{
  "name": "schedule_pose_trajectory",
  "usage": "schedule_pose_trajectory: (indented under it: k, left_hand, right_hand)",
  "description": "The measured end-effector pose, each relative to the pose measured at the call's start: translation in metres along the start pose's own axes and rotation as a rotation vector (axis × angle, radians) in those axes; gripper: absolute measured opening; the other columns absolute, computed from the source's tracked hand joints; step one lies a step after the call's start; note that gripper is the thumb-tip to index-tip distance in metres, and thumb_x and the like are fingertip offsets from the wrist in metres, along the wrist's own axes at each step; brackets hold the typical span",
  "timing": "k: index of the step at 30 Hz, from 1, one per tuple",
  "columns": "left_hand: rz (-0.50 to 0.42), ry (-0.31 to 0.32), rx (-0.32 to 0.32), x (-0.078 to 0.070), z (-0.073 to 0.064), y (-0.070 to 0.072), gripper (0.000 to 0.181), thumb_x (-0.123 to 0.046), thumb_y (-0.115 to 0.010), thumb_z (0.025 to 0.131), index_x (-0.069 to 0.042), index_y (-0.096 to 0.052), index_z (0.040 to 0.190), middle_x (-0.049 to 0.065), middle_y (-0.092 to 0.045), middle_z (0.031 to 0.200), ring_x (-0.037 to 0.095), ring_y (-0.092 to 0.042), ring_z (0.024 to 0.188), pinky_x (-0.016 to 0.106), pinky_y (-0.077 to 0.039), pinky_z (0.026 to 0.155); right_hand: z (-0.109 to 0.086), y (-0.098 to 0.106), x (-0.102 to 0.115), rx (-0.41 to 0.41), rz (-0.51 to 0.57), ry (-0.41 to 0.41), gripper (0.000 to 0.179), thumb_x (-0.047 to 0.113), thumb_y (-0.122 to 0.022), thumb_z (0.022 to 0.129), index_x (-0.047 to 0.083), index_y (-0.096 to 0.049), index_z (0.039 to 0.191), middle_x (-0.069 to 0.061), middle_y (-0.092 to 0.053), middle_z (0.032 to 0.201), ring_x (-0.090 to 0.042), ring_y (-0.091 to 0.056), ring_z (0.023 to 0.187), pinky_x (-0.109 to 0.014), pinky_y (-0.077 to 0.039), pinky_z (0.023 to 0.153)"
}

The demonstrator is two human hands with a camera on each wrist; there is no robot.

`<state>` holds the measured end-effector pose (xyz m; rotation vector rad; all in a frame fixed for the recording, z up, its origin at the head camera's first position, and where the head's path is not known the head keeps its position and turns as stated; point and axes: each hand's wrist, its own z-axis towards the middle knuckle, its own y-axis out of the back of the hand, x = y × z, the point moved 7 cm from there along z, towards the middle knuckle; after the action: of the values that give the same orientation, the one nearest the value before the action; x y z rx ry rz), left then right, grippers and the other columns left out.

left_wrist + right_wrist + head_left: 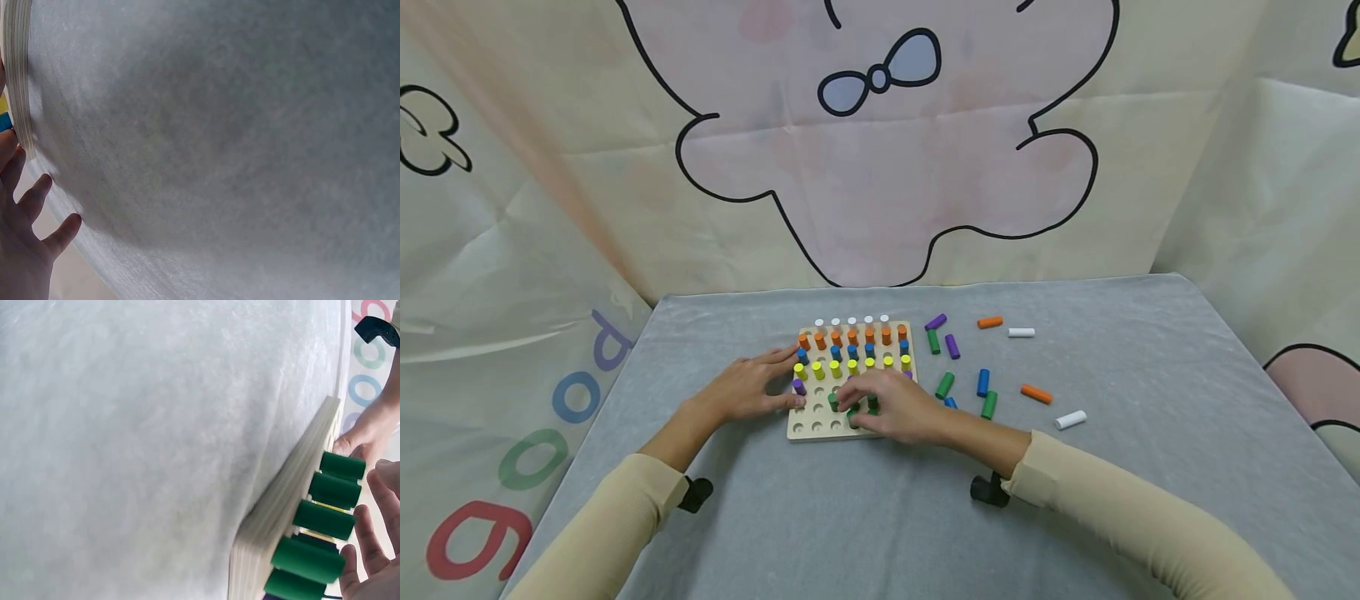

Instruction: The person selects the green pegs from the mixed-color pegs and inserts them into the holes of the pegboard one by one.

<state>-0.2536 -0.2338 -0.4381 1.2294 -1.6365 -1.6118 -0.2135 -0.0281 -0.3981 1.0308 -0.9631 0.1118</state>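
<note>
A wooden pegboard (818, 429) lies on the table, holding rows of white, orange, blue, yellow, purple and green pegs. My left hand (750, 386) rests against its left side, fingers spread, thumb at the lower left edge. Over the lower middle of the board is my right hand (898, 406), its fingertips close beside the green pegs (324, 519). No peg shows between those fingers in the right wrist view. In the head view the hand hides part of the green and purple rows. Only the board's side shows in the left wrist view.
Right of the board lie loose pegs: purple (952, 346), green (944, 385), blue (982, 382), orange (1036, 394) and white (1071, 419). A grey cloth (760, 517) covers the table. Printed curtains (880, 167) hang behind and at both sides.
</note>
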Motion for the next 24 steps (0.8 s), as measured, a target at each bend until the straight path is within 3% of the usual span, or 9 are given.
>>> schedule_pose_trajectory:
  k: [7, 24]
  left_hand:
    - [0.004, 0.002, 0.007, -0.001, 0.000, 0.000, 0.086, -0.063, -0.059, 0.090, -0.009, -0.038, 0.154, 0.010, -0.031, 0.161, 0.037, -0.035, 0.144, 0.066, -0.036, 0.103]
    - [-0.001, 0.007, 0.010, 0.000, -0.001, 0.000, 0.087, -0.064, -0.060, 0.090, -0.009, -0.038, 0.154, 0.010, -0.031, 0.160, 0.037, -0.034, 0.144, 0.067, -0.035, 0.103]
  right_hand:
    - [-0.012, 0.021, -0.004, -0.028, 0.015, -0.031, 0.029, 0.006, -0.074, 0.089, 0.006, -0.068, 0.118, 0.000, -0.075, 0.105, -0.011, -0.064, 0.109, -0.040, -0.047, 0.100]
    - [-0.079, 0.093, -0.071, -0.093, -0.072, -0.165, 0.031, 0.001, -0.074, 0.088, 0.003, -0.066, 0.118, -0.002, -0.074, 0.105, -0.019, -0.067, 0.107, -0.052, -0.047, 0.099]
